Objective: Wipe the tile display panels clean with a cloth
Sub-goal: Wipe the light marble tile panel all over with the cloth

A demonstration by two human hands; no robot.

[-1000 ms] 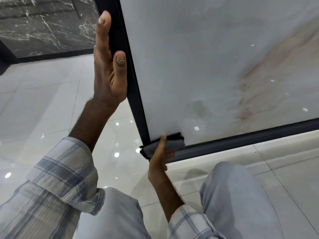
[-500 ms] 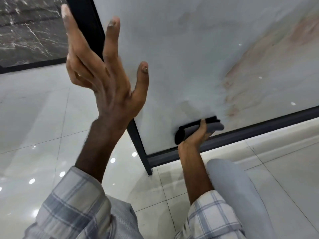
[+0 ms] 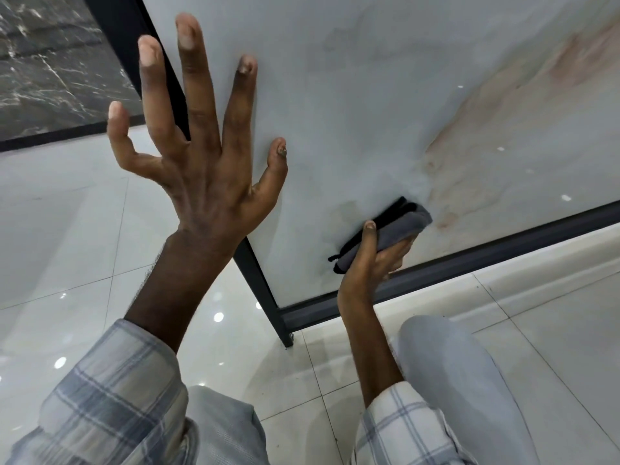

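Right hand [image 3: 372, 263]: low on the tile panel [image 3: 369, 95], thumb and fingers curled round the cloth [image 3: 402, 226], grasping it.
Cloth: folded, grey with a black edge; it juts up and to the right past the thumb, pressed against the panel face.
Left hand [image 3: 208, 169]: raised up and to the left of the right hand, fingers spread straight, holding nothing; contact with the panel cannot be told.
Black frame [image 3: 486, 256]: its bottom bar runs just under the right hand.
Left of the left hand: dark veined panel [image 3: 50, 72], glossy floor [image 3: 67, 250].
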